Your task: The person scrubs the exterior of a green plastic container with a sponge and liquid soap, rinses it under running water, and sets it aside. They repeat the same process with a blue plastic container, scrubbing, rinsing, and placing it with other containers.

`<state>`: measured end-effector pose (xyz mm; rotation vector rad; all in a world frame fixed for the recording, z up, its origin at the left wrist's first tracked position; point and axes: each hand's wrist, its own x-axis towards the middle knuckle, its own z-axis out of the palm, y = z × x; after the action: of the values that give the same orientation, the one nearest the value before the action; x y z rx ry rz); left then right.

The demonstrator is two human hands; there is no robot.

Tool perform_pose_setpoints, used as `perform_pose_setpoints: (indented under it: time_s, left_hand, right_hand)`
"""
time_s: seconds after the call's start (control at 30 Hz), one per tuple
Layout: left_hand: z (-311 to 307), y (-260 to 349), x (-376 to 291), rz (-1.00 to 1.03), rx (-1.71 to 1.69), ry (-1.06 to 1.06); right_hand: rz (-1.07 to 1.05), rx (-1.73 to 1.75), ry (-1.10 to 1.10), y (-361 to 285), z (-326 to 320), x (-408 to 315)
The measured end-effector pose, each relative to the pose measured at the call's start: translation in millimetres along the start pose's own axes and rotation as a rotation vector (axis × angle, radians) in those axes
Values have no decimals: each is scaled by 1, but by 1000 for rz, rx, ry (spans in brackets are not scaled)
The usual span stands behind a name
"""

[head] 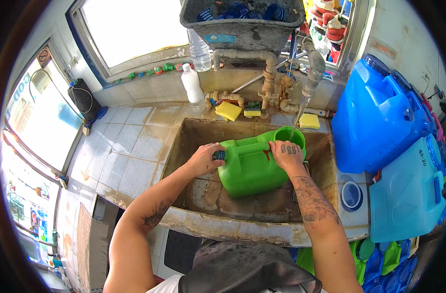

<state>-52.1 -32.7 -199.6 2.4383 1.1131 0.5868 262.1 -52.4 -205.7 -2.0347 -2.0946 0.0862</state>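
Observation:
A green plastic jerrycan (pixel 252 170) is tipped over the tiled sink (pixel 201 196), its wide uncapped mouth (pixel 298 137) towards the right. Water (pixel 300 113) runs from the grey pipe spout (pixel 314 69) into that mouth. My left hand (pixel 204 160) grips the small dark blue cap (pixel 219 155) at the jerrycan's left end. My right hand (pixel 287 155) is closed on the handle's end near the mouth, beside a red tie (pixel 267 153). Part of the handle lies hidden under my right hand.
Blue jerrycans (pixel 369 121) and a light-blue one (pixel 406 197) stand at right, near a round blue lid (pixel 351 196). Behind the sink are yellow sponges (pixel 229 111), a white bottle (pixel 192 83) and pipes (pixel 268 73). A grey tub (pixel 241 34) holding blue caps sits above.

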Motion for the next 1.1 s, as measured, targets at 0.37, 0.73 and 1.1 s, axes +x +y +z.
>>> perform_pose_setpoints:
  time_s: [0.37, 0.73, 1.1]
  left_hand:
    - [-13, 19, -3, -326, -62, -2]
    - [-12, 17, 5, -24, -24, -108]
    - [-3, 16, 11, 60, -98, 27]
  right_hand:
    - [-6, 44, 49, 6, 8, -5]
    - [-17, 21, 78, 3, 4, -3]
    - [13, 22, -9, 0, -2, -1]
